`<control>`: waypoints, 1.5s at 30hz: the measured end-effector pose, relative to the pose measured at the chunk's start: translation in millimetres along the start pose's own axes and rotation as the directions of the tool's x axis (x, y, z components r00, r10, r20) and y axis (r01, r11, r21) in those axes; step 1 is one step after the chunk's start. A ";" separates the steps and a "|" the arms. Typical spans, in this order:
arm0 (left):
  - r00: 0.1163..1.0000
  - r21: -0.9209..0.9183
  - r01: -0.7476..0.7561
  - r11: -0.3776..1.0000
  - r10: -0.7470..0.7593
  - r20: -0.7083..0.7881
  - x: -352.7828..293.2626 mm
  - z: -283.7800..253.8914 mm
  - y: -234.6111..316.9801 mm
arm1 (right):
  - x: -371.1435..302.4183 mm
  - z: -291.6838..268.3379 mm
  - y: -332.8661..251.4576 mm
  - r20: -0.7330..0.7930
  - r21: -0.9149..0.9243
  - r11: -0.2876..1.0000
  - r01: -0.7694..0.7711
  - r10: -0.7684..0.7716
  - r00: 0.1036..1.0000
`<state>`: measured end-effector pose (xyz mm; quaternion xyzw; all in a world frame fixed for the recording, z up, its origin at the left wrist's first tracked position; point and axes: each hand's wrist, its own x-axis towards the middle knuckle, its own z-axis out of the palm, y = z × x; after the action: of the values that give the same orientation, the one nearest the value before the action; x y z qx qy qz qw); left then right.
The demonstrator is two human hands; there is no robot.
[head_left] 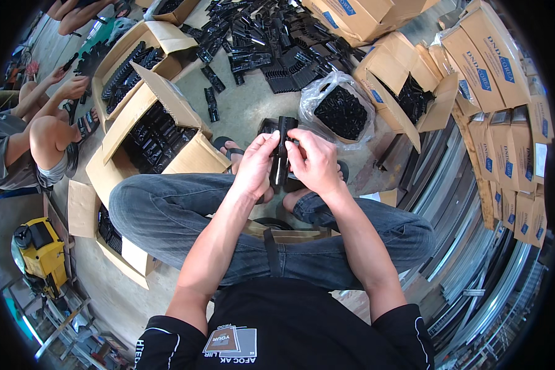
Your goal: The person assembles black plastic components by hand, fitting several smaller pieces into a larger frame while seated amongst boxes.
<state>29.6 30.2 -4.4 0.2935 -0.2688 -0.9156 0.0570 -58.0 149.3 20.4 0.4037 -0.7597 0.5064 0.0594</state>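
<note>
Between my knees I hold up a long, glossy black plastic part (283, 151); its exact kind does not show. My left hand (256, 161) grips it from the left side, thumb along its upper half. From the right, my right hand (314, 159) presses its fingertips against the upper part of the same piece. Whether a smaller piece sits under those fingertips I cannot make out. A clear plastic bag (340, 114) full of small black parts stands just beyond my right hand. Behind the held part, another dark object is partly hidden.
Open cardboard boxes of black parts, including a nearer box (194, 157), stand to my left. A large pile of black parts (277, 46) covers the floor ahead. Stacked cartons (481, 68) and metal profiles (475, 271) line the right. A seated co-worker (24, 135) works at far left.
</note>
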 end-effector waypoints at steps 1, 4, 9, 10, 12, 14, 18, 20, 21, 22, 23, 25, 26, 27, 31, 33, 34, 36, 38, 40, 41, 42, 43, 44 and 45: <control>0.999 0.006 0.005 1.000 -0.006 0.040 -0.2 -1.4 0.1 | -4.1 0.6 4.2 -0.001 -0.001 1.000 -0.001 0.001 1.000; 0.998 0.013 0.001 1.000 -0.002 0.065 -2.4 -0.8 0.4 | -7.6 -0.6 4.3 0.115 -0.027 0.989 -0.145 0.147 0.983; 0.999 -0.004 0.008 1.000 -0.007 0.043 0.6 -2.0 0.1 | -2.4 3.1 -0.8 0.010 -0.039 0.999 -0.009 0.010 1.000; 1.000 -0.007 0.002 1.000 -0.002 0.029 2.1 -4.0 -1.1 | -4.1 4.9 -0.3 0.002 -0.049 0.999 -0.019 0.019 1.000; 1.000 -0.010 -0.004 1.000 0.004 0.013 1.4 -3.7 -0.9 | -7.0 3.9 4.0 0.025 -0.048 0.996 -0.077 0.078 0.997; 0.996 -0.021 0.024 0.999 -0.022 0.083 -2.6 0.5 1.3 | -8.1 0.4 3.8 0.056 -0.049 0.982 -0.182 0.184 0.981; 1.000 -0.019 0.003 1.000 -0.003 0.006 0.7 -2.2 2.0 | -0.9 2.1 -5.9 0.024 -0.006 0.996 -0.085 0.085 0.996; 1.000 -0.023 0.004 1.000 -0.004 0.004 2.1 -2.5 -0.3 | -3.6 3.7 1.0 0.023 -0.040 0.996 -0.078 0.079 0.997; 1.000 -0.026 0.002 1.000 -0.002 -0.002 1.6 -1.4 0.5 | -5.4 5.5 3.4 0.025 -0.067 0.995 -0.070 0.072 0.997; 1.000 -0.025 0.003 1.000 -0.004 -0.003 0.2 0.0 1.0 | -7.1 5.9 4.6 0.053 -0.044 0.990 -0.134 0.136 0.989; 1.000 -0.022 0.008 1.000 -0.008 0.009 -2.0 1.8 1.6 | -8.7 4.1 4.5 0.052 -0.043 0.990 -0.136 0.138 0.989; 1.000 -0.020 0.010 1.000 -0.010 0.020 -2.6 2.5 2.9 | -0.4 -2.9 -7.6 0.060 -0.079 0.985 -0.152 0.157 0.986; 1.000 -0.029 0.010 1.000 -0.010 0.001 -0.3 0.2 2.1 | -0.8 -0.2 -6.5 0.061 -0.078 0.985 -0.152 0.157 0.986; 1.000 -0.038 0.011 0.999 -0.011 -0.017 1.6 -1.8 0.6 | -1.8 4.0 -3.8 0.018 -0.032 0.993 -0.110 0.110 0.994; 0.996 -0.036 0.026 0.999 -0.023 0.081 1.9 -7.9 0.7 | -5.7 9.6 8.9 -0.017 -0.046 0.999 0.008 -0.009 1.000; 0.990 -0.028 0.060 0.998 -0.056 0.131 -2.3 -3.4 2.1 | -8.2 4.1 8.4 0.034 -0.052 0.995 -0.090 0.092 0.995; 0.990 -0.028 0.060 0.998 -0.056 0.130 -2.5 -3.0 2.5 | -8.1 2.3 6.4 0.083 -0.063 0.981 -0.185 0.190 0.978; 0.998 -0.027 0.050 0.998 -0.048 0.051 -2.0 -2.2 3.1 | -1.8 -2.7 -1.4 0.074 -0.029 0.987 -0.156 0.158 0.985; 0.997 -0.037 0.042 0.998 -0.040 0.060 2.5 -8.1 1.1 | 0.9 -2.0 -4.0 0.058 0.046 0.993 -0.111 0.108 0.992; 0.997 -0.045 0.036 0.998 -0.033 0.069 2.7 -7.4 1.3 | -1.3 0.1 0.3 0.061 0.009 0.995 -0.096 0.095 0.994; 0.996 -0.046 0.040 0.998 -0.036 0.076 1.6 -6.9 1.4 | -3.5 1.5 2.7 0.064 -0.028 0.996 -0.080 0.081 0.995; 0.996 -0.047 0.044 0.998 -0.040 0.082 0.2 -4.5 3.2 | -7.7 3.7 6.6 0.063 -0.028 0.996 -0.080 0.082 0.995; 0.996 -0.046 0.045 0.998 -0.041 0.083 -0.7 -1.3 4.7 | -12.1 5.9 10.6 0.093 0.084 0.975 -0.206 0.198 0.976; 0.996 -0.045 0.045 0.998 -0.041 0.081 -1.4 2.8 6.2 | -15.4 6.9 13.5 0.135 0.191 0.925 -0.328 0.306 0.942; 0.996 -0.044 0.041 0.998 -0.037 0.077 -2.0 4.4 7.6 | -13.9 6.9 11.0 0.136 0.193 0.925 -0.327 0.304 0.943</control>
<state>28.4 26.3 3.6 0.2622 -0.2440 -0.9330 0.0355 -53.9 153.2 2.2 0.3060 -0.7582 0.5659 -0.1060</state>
